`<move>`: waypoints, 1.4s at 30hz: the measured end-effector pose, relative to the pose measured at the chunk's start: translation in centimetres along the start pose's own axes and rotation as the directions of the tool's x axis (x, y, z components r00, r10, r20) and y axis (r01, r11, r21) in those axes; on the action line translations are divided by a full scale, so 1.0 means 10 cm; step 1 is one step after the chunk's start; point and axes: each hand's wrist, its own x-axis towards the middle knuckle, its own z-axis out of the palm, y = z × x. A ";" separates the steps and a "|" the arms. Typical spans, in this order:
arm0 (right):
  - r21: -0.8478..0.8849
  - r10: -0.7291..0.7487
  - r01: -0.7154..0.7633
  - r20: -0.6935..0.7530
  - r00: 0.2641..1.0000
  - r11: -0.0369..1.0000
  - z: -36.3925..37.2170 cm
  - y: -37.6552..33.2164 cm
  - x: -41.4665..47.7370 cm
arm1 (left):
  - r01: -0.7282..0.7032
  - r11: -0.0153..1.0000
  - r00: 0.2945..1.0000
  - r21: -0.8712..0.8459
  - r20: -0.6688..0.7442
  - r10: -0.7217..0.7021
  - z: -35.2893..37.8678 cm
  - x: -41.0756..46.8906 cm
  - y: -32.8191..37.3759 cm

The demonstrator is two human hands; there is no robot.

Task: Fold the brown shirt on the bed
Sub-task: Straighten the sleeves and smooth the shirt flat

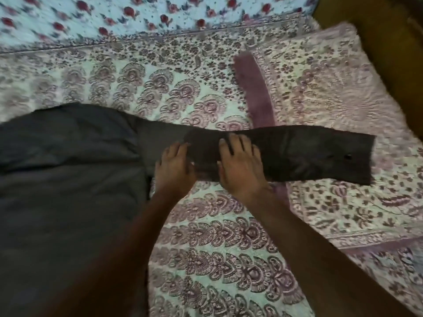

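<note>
The dark brown shirt (68, 179) lies flat on the bed, its body filling the left half of the view. One long sleeve (297, 154) stretches out to the right, ending in a cuff with a small button. My left hand (175, 170) rests flat on the sleeve near the shoulder. My right hand (240, 165) lies palm down on the middle of the sleeve, fingers spread. Neither hand grips the cloth.
The bed (217, 259) is covered with a pale sheet printed in purple floral patterns. A matching pillow (320, 83) lies at the right, under the sleeve's end. A rose-printed cover (137, 17) runs along the far side. A brown wooden frame (377, 30) edges the upper right.
</note>
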 end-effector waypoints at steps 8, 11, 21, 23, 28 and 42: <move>0.056 -0.262 0.257 0.140 0.955 0.965 0.65 -1.29 0.94 | 0.211 0.974 0.962 0.083 0.157 -0.222 -0.29 0.25 -1.53; 0.103 -0.301 0.289 0.137 0.944 0.952 0.93 -1.38 1.19 | 0.181 0.981 0.959 0.066 0.211 -0.191 -0.13 0.22 -1.73; -0.032 0.140 -0.139 0.037 0.989 0.990 0.96 -0.12 0.54 | 0.174 0.978 0.939 0.113 0.281 -0.200 -0.19 0.28 -1.70; -0.049 0.218 -0.215 0.061 0.974 0.975 0.91 -0.09 0.50 | 0.202 0.969 0.932 0.144 0.275 -0.235 -0.25 0.27 -1.58; -0.063 -0.044 0.051 0.107 0.993 0.997 0.83 -0.32 0.56 | -0.059 0.985 0.992 -0.164 0.098 0.075 -0.15 0.32 -0.98; -0.485 0.039 0.100 0.268 0.963 0.869 -0.06 1.02 -0.05 | -0.042 0.981 0.873 0.192 0.485 -0.057 0.38 0.24 -0.47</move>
